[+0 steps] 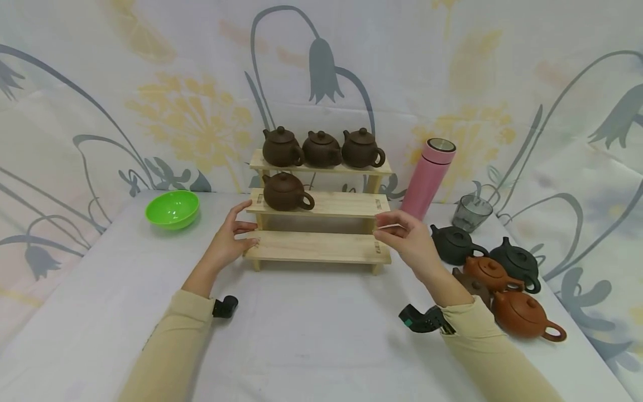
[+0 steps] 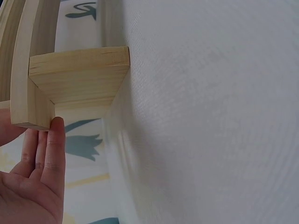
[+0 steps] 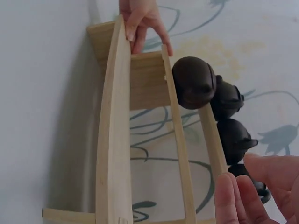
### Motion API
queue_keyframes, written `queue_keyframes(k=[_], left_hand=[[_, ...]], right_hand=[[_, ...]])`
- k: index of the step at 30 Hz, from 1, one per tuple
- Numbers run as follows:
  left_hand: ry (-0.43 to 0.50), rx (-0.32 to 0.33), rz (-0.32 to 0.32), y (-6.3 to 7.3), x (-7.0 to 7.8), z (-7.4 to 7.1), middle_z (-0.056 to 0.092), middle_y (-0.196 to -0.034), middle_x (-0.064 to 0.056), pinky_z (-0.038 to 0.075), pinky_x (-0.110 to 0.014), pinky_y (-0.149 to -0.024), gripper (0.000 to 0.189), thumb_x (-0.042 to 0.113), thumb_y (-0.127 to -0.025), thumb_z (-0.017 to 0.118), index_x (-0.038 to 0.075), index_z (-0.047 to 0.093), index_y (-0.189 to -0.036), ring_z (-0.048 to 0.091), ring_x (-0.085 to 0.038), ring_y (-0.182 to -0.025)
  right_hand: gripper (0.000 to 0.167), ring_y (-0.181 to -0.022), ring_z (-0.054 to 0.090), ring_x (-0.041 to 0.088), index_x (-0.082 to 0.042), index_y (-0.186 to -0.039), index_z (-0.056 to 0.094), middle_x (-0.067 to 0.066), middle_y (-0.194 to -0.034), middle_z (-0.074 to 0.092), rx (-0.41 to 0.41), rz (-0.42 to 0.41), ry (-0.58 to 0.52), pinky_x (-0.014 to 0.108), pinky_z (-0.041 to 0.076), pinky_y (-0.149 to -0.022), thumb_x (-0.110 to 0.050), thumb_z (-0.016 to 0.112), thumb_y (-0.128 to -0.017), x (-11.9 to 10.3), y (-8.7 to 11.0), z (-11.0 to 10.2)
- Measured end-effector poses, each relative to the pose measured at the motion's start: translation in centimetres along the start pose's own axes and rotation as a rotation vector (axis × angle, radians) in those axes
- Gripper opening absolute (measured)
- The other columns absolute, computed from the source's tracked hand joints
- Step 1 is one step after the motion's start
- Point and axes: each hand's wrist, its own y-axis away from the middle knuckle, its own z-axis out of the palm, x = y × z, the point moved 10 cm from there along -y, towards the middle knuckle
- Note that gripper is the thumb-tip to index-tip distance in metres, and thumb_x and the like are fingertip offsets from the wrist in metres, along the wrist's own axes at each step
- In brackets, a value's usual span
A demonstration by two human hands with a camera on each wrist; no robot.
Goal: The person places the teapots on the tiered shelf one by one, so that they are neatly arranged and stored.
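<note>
A three-tier wooden display stand (image 1: 316, 247) stands on the table. My left hand (image 1: 227, 241) holds its left end, thumb on the lowest shelf and one finger reaching up to the middle shelf's end. The left wrist view shows the fingers (image 2: 56, 149) against that shelf's end. Beside the stand's right end, my right hand (image 1: 414, 240) has loosely bent fingers with nothing in them; the right wrist view shows these fingers (image 3: 225, 196) apart from the wood. One dark brown teapot (image 1: 283, 192) sits at the left of the middle shelf. Three more teapots (image 1: 321, 149) line the top shelf.
A pink thermos (image 1: 427, 178) and a clear glass (image 1: 471, 213) stand right of the stand. Several black, orange and brown teapots (image 1: 522, 314) cluster by my right forearm. A green bowl (image 1: 173, 210) lies at the back left. Patterned cloth (image 1: 201, 84) hangs behind.
</note>
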Motion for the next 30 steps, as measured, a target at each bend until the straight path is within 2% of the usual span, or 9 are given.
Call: queue_keyframes(k=[6, 10, 19, 26, 30], left_hand=[[0.001, -0.002, 0.003, 0.1, 0.0, -0.1, 0.054, -0.118, -0.027, 0.040, -0.051, -0.093, 0.083, -0.007, -0.084, 0.063, 0.019, 0.018, -0.148, 0.046, -0.042, -0.117], [0.004, -0.003, 0.000, 0.1, 0.1, -0.1, 0.054, -0.119, -0.027, 0.040, -0.051, -0.092, 0.083, -0.007, -0.084, 0.063, 0.019, 0.017, -0.149, 0.045, -0.042, -0.117], [-0.001, -0.001, -0.008, -0.1, 0.0, -0.1, 0.054, -0.119, -0.027, 0.041, -0.050, -0.091, 0.083, -0.008, -0.084, 0.062, 0.020, 0.018, -0.148, 0.045, -0.042, -0.117], [0.005, 0.005, 0.008, -0.1, 0.3, 0.0, 0.054, -0.117, -0.028, 0.041, -0.051, -0.091, 0.083, -0.009, -0.083, 0.062, 0.019, 0.019, -0.148, 0.047, -0.043, -0.116], [0.012, 0.007, 0.019, 0.0, 0.5, 0.0, 0.054, -0.116, -0.028, 0.041, -0.051, -0.091, 0.084, -0.011, -0.082, 0.062, 0.018, 0.019, -0.148, 0.047, -0.043, -0.115]], right_hand=[[0.032, -0.087, 0.061, 0.008, 0.005, -0.115, 0.057, 0.022, -0.110, 0.056, 0.012, 0.028, 0.081, 0.019, 0.048, -0.076, -0.004, 0.066, -0.086, 0.4, 1.7, -1.5], [0.032, -0.089, 0.060, 0.007, 0.004, -0.114, 0.058, 0.018, -0.109, 0.057, 0.033, 0.034, 0.117, 0.020, 0.049, -0.077, -0.006, 0.067, -0.085, 0.5, 2.8, -2.7], [0.034, -0.086, 0.061, 0.003, 0.007, -0.111, 0.058, -0.003, -0.097, 0.062, 0.084, 0.009, 0.160, 0.017, 0.050, -0.075, -0.008, 0.070, -0.083, 1.8, 5.2, -6.1], [0.033, -0.083, 0.060, 0.000, 0.003, -0.110, 0.059, 0.000, -0.096, 0.062, 0.116, 0.059, 0.296, 0.014, 0.049, -0.072, -0.013, 0.070, -0.084, 3.4, 7.4, -8.7], [0.033, -0.083, 0.060, 0.000, 0.003, -0.110, 0.059, 0.000, -0.097, 0.062, 0.122, 0.064, 0.330, 0.013, 0.048, -0.072, -0.013, 0.070, -0.084, 3.9, 8.5, -9.7]])
